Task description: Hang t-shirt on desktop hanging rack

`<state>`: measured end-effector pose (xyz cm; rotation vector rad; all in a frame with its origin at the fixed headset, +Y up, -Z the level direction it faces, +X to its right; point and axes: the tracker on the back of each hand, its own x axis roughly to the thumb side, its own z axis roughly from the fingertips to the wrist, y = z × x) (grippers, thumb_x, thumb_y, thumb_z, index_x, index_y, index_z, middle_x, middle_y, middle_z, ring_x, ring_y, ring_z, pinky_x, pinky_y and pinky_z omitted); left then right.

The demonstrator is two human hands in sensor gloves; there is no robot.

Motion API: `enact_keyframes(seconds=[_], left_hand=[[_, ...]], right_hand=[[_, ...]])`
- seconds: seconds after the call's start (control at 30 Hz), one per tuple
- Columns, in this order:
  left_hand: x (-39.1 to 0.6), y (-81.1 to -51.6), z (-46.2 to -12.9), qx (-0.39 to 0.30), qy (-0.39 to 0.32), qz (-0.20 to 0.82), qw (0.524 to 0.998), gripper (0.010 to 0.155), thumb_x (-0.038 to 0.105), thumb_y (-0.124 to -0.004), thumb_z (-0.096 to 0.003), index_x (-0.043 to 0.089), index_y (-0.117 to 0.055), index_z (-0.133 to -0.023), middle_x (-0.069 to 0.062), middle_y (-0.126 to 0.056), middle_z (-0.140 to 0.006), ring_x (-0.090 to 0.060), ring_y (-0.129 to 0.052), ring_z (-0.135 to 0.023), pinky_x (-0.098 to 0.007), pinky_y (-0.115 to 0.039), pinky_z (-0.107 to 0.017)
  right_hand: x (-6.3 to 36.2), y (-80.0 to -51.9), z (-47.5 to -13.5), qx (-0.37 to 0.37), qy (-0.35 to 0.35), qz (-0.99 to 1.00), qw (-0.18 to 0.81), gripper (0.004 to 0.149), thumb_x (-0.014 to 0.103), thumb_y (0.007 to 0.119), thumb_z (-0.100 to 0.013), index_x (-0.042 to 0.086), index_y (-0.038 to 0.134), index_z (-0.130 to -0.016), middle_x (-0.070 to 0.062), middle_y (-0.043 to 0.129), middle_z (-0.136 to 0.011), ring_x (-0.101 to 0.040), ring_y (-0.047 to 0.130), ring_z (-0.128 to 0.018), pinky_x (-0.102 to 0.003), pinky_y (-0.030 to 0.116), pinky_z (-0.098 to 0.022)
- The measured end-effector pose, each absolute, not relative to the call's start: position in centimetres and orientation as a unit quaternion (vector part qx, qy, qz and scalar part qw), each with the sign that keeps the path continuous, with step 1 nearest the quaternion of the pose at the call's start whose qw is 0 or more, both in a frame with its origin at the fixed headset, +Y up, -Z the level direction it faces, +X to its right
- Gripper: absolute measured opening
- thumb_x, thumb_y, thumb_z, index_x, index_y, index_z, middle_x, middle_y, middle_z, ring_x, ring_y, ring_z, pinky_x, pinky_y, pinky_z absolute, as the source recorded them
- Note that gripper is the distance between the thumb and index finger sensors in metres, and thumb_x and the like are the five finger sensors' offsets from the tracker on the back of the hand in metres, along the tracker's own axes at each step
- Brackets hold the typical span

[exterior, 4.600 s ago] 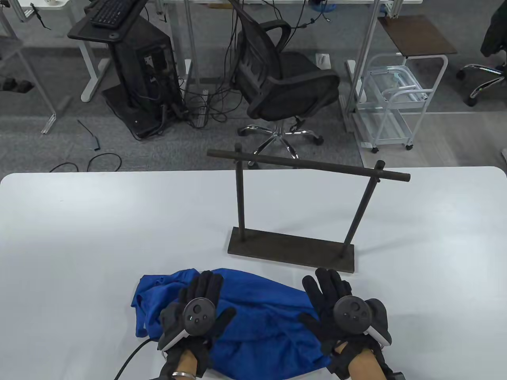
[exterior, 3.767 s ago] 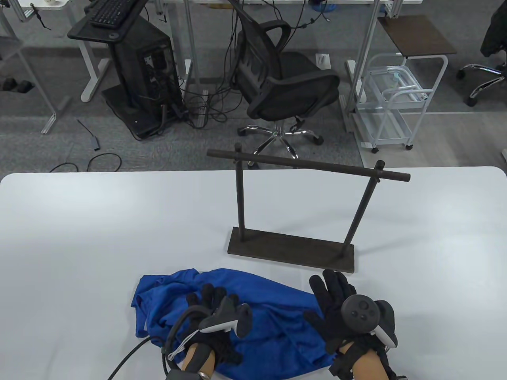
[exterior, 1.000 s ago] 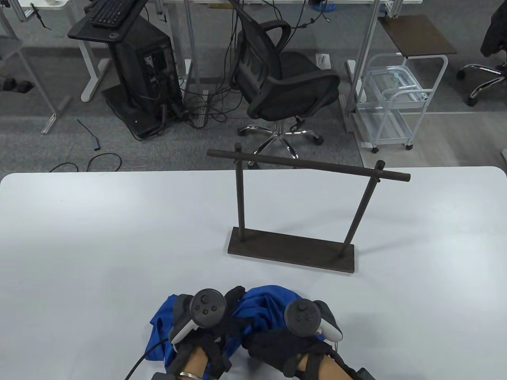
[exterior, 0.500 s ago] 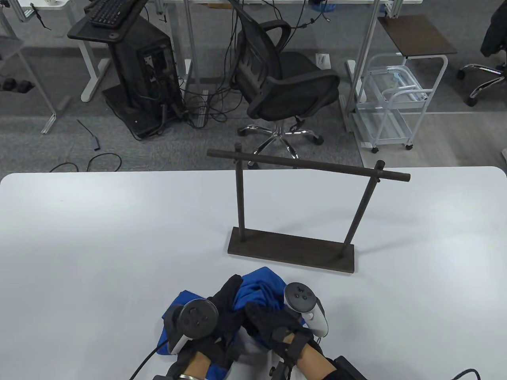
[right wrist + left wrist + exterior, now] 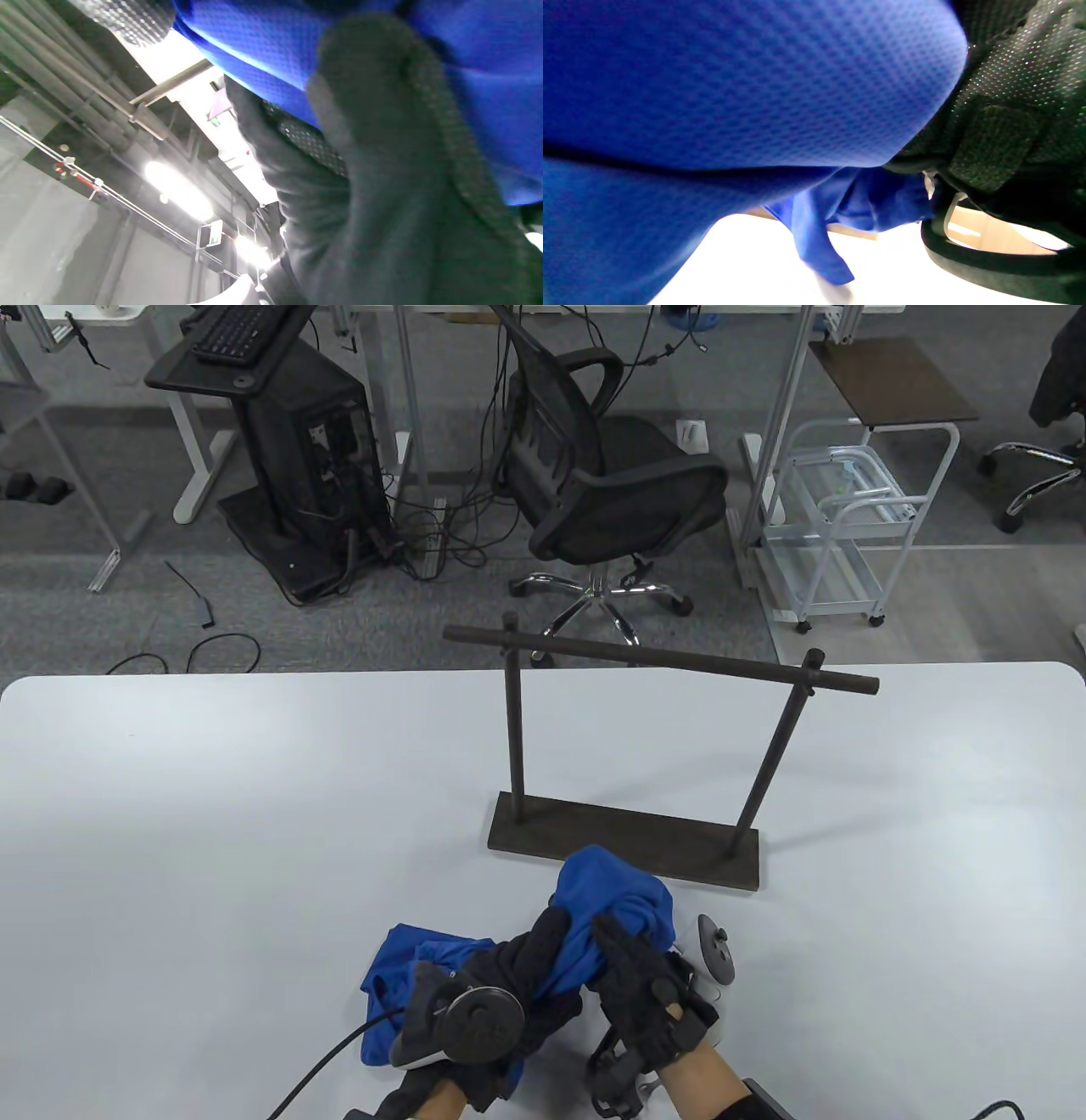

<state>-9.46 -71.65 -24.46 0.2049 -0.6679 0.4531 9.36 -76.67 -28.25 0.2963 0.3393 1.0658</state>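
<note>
Gripping from the left, my left hand [image 5: 517, 976] has its fingers [image 5: 543, 937] wrapped around the bunched blue t-shirt [image 5: 607, 912], and I see the loose part of the cloth trailing down to the white table [image 5: 212, 814] just left of that hand. The bundle's long axis runs from lower left to upper right, its rounded top pointing toward the rack's base and overlapping the base's near edge in the table view. My right hand [image 5: 649, 988] closes on the same bundle from the right, fingers [image 5: 624, 946] curled into the fabric, its tracker turned out to the side. Farther right and beyond, the dark hanging rack [image 5: 662, 661] stands upright on its flat base, its bar bare. I can read no brand or writing on shirt, gloves or rack. My left wrist view alone shows the mesh weave of the t-shirt [image 5: 734, 84] and a flap hanging over the bright table; my right wrist view alone shows the t-shirt [image 5: 488, 84] pressed behind a gloved finger, with ceiling lights behind.
</note>
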Motion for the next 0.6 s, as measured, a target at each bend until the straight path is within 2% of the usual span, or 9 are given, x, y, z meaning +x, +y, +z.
enact_keyframes(seconds=[0.13, 0.3, 0.6], left_hand=[[-9.9, -71.4, -24.5, 0.114, -0.323, 0.227, 0.912, 0.085, 0.055, -0.067, -0.0414, 0.007, -0.035, -0.103, -0.016, -0.073, -0.089, -0.032, -0.096, -0.061, -0.052, -0.080, -0.049], [-10.7, -71.3, -24.8, 0.123, -0.316, 0.207, 0.918, 0.083, 0.057, -0.063, -0.0416, 0.012, -0.036, -0.105, -0.017, -0.073, -0.092, -0.032, -0.096, -0.067, -0.054, -0.080, -0.051], [-12.3, -72.9, -25.9, 0.071, -0.279, 0.190, 0.939, 0.083, 0.058, -0.061, -0.0414, 0.008, -0.041, -0.104, -0.019, -0.071, -0.094, -0.037, -0.093, -0.072, -0.058, -0.077, -0.053]], right_hand=[[9.7, -75.9, -28.4, 0.147, 0.136, 0.508, 0.838, 0.061, 0.042, 0.068, -0.053, 0.016, 0.041, -0.102, -0.012, 0.053, -0.103, -0.044, 0.049, -0.094, -0.063, 0.045, -0.066], [10.5, -74.5, -28.3, 0.166, 0.105, 0.517, 0.833, 0.062, 0.042, 0.068, -0.053, 0.017, 0.041, -0.102, -0.014, 0.057, -0.101, -0.044, 0.053, -0.093, -0.064, 0.046, -0.065], [12.2, -71.8, -28.1, 0.201, 0.052, 0.535, 0.819, 0.063, 0.042, 0.068, -0.053, 0.019, 0.038, -0.103, -0.014, 0.056, -0.102, -0.045, 0.055, -0.092, -0.064, 0.048, -0.064]])
